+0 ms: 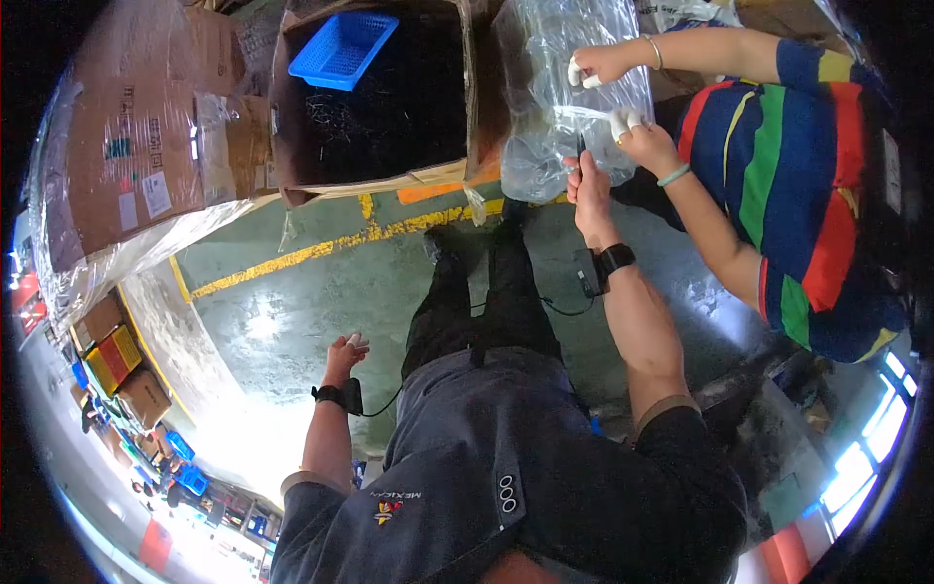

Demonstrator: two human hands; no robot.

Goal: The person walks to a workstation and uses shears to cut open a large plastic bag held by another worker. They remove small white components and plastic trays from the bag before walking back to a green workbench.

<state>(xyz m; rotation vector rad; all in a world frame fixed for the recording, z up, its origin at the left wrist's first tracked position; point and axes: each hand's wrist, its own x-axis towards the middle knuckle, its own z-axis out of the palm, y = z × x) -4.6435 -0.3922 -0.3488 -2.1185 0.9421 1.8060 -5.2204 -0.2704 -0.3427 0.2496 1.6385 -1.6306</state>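
Note:
My right hand [592, 200] is closed around a slim dark tool [582, 143], its kind unclear, which points up at a clear plastic bag [545, 156]. A white band [582, 112] runs across the bag's gathered plastic. Two hands of a co-worker, with white coverings on some fingertips, are at the bag: the upper hand [601, 64] over the plastic, the lower hand [646, 146] at the band's end beside my tool. Away from the bag, my left hand [345, 357] hangs low over the floor, fingers loosely apart and holding nothing.
A large open carton [375, 178] with dark contents stands left of the bag, a blue plastic basket [341, 51] inside it. Film-wrapped cartons [146, 127] are stacked farther left. The co-worker in a striped shirt [778, 185] stands close at right. Yellow lines [321, 250] mark the green floor [321, 292].

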